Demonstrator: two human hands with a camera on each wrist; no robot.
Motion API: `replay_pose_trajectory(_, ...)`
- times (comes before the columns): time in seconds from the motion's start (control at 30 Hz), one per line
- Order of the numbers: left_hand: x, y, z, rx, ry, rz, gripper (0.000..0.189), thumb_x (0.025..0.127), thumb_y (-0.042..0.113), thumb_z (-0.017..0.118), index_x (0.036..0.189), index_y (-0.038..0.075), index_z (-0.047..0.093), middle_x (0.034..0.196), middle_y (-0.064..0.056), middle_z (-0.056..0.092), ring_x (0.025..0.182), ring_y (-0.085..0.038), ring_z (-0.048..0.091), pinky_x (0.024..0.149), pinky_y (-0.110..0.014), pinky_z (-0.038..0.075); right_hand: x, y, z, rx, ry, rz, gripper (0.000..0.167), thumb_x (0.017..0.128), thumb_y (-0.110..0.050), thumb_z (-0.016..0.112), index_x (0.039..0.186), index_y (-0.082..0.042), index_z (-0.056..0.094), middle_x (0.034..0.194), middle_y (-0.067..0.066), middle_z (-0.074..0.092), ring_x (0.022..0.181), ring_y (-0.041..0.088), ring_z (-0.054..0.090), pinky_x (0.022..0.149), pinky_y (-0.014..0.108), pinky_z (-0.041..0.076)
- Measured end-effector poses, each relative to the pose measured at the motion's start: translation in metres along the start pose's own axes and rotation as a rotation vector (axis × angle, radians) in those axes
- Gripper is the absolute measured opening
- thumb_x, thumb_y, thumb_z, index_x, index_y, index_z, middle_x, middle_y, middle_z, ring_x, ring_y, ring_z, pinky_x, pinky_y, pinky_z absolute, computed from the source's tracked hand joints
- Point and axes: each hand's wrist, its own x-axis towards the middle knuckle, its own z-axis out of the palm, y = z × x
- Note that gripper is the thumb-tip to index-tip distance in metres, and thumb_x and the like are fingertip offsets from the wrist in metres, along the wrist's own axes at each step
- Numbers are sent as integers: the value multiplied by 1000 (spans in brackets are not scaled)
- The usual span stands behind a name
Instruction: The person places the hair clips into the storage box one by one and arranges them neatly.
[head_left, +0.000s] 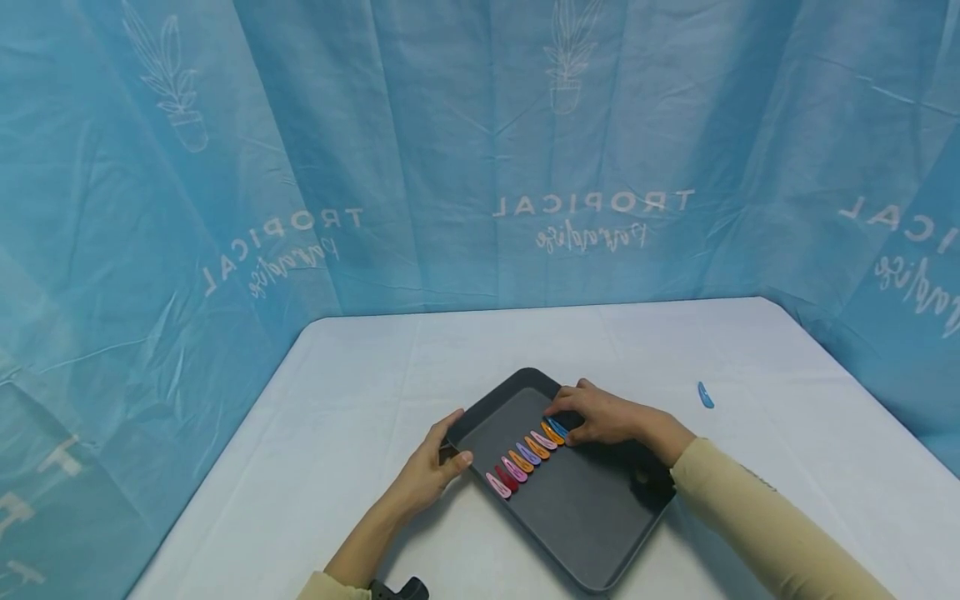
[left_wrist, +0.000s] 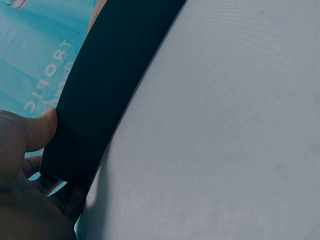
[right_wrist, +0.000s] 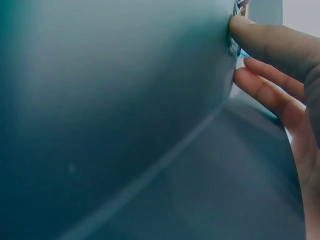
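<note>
A dark grey baking tray (head_left: 585, 517) lies askew on the table. My left hand (head_left: 427, 473) grips its left corner, thumb at the rim and fingers around the outside, as the left wrist view also shows of the tray wall (left_wrist: 105, 90). Inside the tray, snap hair clips run in a slanting row: a pink hair clip (head_left: 498, 485) at the near end, then red, purple, orange and other pink ones. At the far end my right hand (head_left: 600, 415) pinches a blue hair clip (head_left: 557, 427) between thumb and fingers, beside an orange hair clip (head_left: 552, 432).
Another blue hair clip (head_left: 705, 395) lies on the white tablecloth (head_left: 787, 467), right of the tray. Blue curtains (head_left: 450, 150) with printed lettering hang behind and along both sides of the table.
</note>
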Motion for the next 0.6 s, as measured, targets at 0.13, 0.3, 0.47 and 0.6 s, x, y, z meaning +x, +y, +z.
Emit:
replay_pose_trajectory(0.13, 1, -1, 0, -13, -4, -20, 67, 92, 21, 60, 149, 18, 26, 155, -20, 24, 140, -44, 24, 110, -62, 23, 1, 0, 0, -17, -2, 1, 44, 84, -22, 71, 126, -18, 60, 125, -1, 55, 108, 20, 43, 89, 42, 46)
replay_pose_trajectory(0.3, 0, 0, 0, -24, -5, -22, 67, 92, 21, 61, 149, 18, 26, 155, -19, 24, 140, -43, 26, 109, -60, 25, 1, 0, -1, -20, -20, 7, 44, 85, -23, 70, 127, -19, 60, 127, 0, 54, 109, 20, 42, 90, 41, 45)
replay_pose_trajectory(0.47, -1, 0, 0, -35, -7, -17, 68, 92, 21, 61, 149, 18, 26, 154, -21, 25, 138, -43, 30, 108, -59, 30, 2, 0, -1, -14, -29, 11, 45, 85, -23, 70, 128, -18, 60, 128, 0, 53, 109, 20, 42, 90, 41, 45)
replay_pose_trajectory(0.6, -1, 0, 1, -37, -5, -18, 67, 92, 20, 61, 149, 17, 26, 153, -21, 26, 137, -44, 30, 108, -59, 30, 1, 0, -1, -11, -29, 15, 45, 84, -23, 70, 128, -18, 59, 128, 0, 53, 109, 20, 41, 90, 41, 45)
